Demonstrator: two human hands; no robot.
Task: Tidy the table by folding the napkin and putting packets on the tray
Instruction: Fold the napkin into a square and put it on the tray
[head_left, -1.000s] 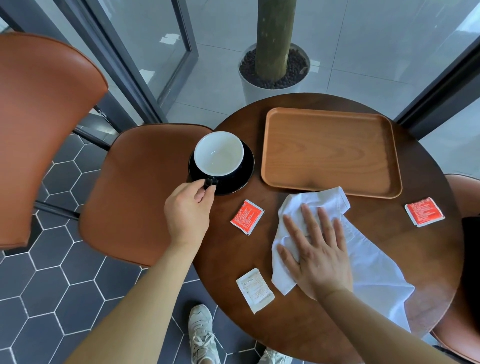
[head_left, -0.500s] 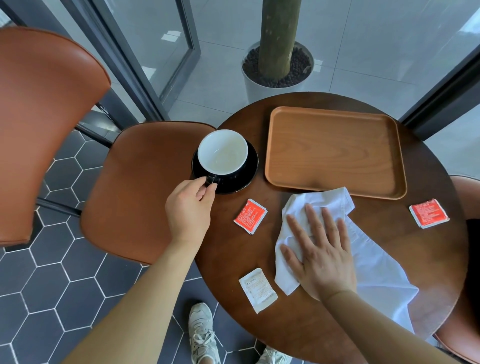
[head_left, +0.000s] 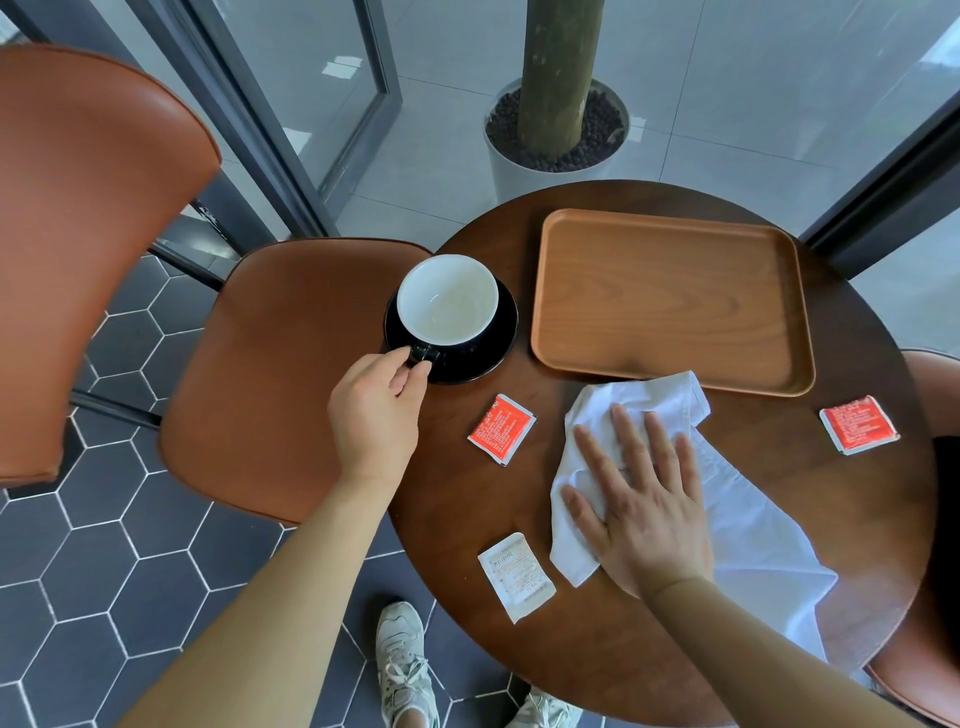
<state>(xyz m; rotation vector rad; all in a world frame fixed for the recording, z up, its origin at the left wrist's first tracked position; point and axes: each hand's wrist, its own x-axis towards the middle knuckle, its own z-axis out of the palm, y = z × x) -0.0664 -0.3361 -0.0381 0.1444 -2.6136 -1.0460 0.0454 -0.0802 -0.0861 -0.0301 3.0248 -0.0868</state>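
Note:
A crumpled white napkin (head_left: 748, 530) lies on the round dark wooden table (head_left: 649, 639), and my right hand (head_left: 641, 501) rests flat on it with fingers spread. My left hand (head_left: 376, 413) pinches the handle of a white cup (head_left: 447, 299) that stands on a black saucer (head_left: 496, 345). One red packet (head_left: 501, 428) lies between the saucer and the napkin, another red packet (head_left: 858, 424) sits at the right. A white packet (head_left: 516, 576) lies near the table's front edge. The wooden tray (head_left: 670, 299) at the back holds nothing.
A brown leather chair (head_left: 270, 364) stands left of the table, a second chair back (head_left: 78, 208) at far left, another seat (head_left: 930, 660) at the right. A potted trunk (head_left: 558, 124) stands behind the table. My shoes (head_left: 402, 665) show below.
Both hands keep their places on the cup handle and the napkin. Only the view has shifted slightly.

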